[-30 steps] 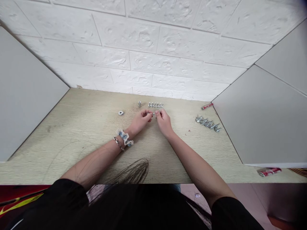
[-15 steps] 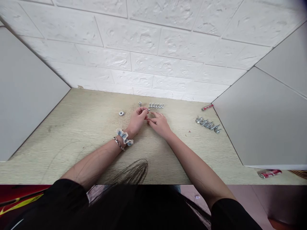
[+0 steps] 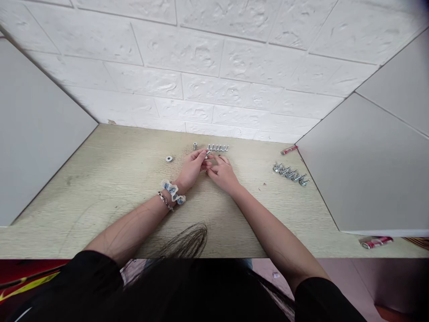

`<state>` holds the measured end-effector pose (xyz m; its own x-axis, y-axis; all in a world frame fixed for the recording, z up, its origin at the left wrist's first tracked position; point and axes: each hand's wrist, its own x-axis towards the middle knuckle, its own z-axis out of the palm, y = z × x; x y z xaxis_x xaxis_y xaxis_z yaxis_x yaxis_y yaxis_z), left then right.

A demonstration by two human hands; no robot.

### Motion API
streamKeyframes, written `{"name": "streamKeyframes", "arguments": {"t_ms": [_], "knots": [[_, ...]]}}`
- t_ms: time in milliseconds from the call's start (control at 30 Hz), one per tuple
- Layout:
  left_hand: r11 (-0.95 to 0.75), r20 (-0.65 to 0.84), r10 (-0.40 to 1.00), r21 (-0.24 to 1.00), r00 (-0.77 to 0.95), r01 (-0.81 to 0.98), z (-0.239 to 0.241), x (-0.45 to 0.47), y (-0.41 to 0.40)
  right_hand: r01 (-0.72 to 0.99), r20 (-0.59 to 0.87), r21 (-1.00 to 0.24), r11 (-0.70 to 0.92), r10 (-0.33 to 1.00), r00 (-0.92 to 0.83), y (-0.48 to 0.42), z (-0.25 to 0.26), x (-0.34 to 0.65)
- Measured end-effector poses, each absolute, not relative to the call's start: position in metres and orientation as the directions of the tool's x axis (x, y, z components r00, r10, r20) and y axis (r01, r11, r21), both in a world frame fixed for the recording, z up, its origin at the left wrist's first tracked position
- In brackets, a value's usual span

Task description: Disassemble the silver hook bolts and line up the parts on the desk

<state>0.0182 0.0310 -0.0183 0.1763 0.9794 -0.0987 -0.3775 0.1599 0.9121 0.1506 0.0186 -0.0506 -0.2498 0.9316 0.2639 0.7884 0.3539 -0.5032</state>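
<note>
Head view, left to right: a flat washer (image 3: 169,158) lies alone on the pale wooden table (image 3: 110,179). Beside it the left hand (image 3: 191,168), with a scrunchie (image 3: 173,191) and a bracelet (image 3: 164,201) at the wrist, curls its fingertips around a small metal fastener (image 3: 208,153), held just above the tabletop at mid-table. Just behind stand a single upright stud (image 3: 195,146) and a short row of bolts (image 3: 217,147). The right hand (image 3: 221,172) meets the left, fingers stretched to the fastener; whether it grips is unclear. Well apart to the right lie a cluster of bolts (image 3: 291,173) and a red pen (image 3: 289,150).
</note>
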Motion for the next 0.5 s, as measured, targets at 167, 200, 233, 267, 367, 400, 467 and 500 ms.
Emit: {"name": "streamKeyframes", "arguments": {"t_ms": [167, 200, 233, 267, 367, 400, 467, 500], "knots": [[0.213, -0.113, 0.96, 0.887, 0.255, -0.409, -0.02, 0.018, 0.033, 0.743, 0.345, -0.553, 0.378, 0.915, -0.209, 0.02, -0.053, 0.15], [0.213, -0.108, 0.959, 0.884, 0.262, -0.416, -0.021, 0.018, 0.033, 0.722, 0.381, -0.576, 0.384, 0.907, -0.178, 0.02, -0.051, 0.15], [0.212, -0.102, 0.957, 0.883, 0.271, -0.418, -0.021, 0.017, 0.034, 0.698, 0.419, -0.601, 0.389, 0.897, -0.139, 0.019, -0.049, 0.15], [0.209, -0.094, 0.955, 0.886, 0.28, -0.415, -0.021, 0.017, 0.034, 0.674, 0.453, -0.626, 0.393, 0.886, -0.096, 0.018, -0.047, 0.15], [0.197, -0.077, 0.947, 0.907, 0.312, -0.373, -0.02, 0.017, 0.032, 0.615, 0.498, -0.678, 0.403, 0.867, -0.02, 0.016, -0.04, 0.15], [0.19, -0.075, 0.947, 0.916, 0.314, -0.353, -0.02, 0.017, 0.032, 0.603, 0.496, -0.687, 0.405, 0.868, -0.019, 0.016, -0.038, 0.15], [0.176, -0.078, 0.95, 0.932, 0.301, -0.316, -0.019, 0.017, 0.031, 0.586, 0.474, -0.704, 0.4, 0.88, -0.031, 0.016, -0.037, 0.151], [0.174, -0.083, 0.953, 0.938, 0.293, -0.299, -0.019, 0.017, 0.031, 0.576, 0.456, -0.717, 0.392, 0.889, -0.037, 0.016, -0.037, 0.151]]}}
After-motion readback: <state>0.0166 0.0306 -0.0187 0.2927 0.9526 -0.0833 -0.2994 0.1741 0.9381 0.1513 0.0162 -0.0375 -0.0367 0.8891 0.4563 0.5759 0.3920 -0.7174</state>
